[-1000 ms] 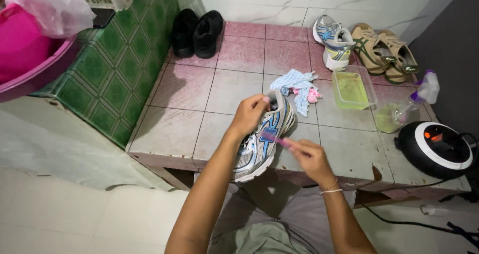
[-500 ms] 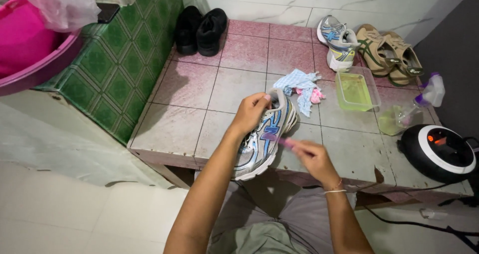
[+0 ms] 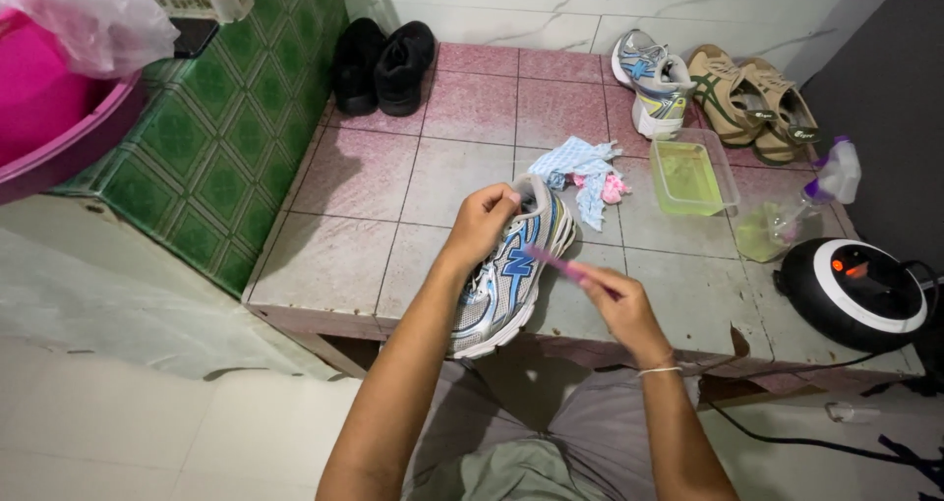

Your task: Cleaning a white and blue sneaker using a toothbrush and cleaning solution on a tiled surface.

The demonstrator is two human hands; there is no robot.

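A silver and blue running shoe [image 3: 506,280] is tilted up over the front edge of a pink tiled platform [image 3: 462,117]. My left hand [image 3: 482,221] grips its heel end from above. My right hand [image 3: 619,304] holds a thin pink brush [image 3: 556,262] whose tip rests against the shoe's side. A blue and white cloth with something pink [image 3: 590,181] lies just behind the shoe.
A clear tray of yellowish liquid [image 3: 688,174] and a spray bottle [image 3: 801,211] sit at the right. The matching shoe [image 3: 649,78], tan shoes [image 3: 752,98] and black shoes [image 3: 383,63] line the back. A round black appliance [image 3: 855,290] is at the right; a pink basin [image 3: 54,127] at the left.
The brush in my right hand has shifted slightly along the shoe's side. My left hand keeps its grip on the shoe; the view has shifted a little.
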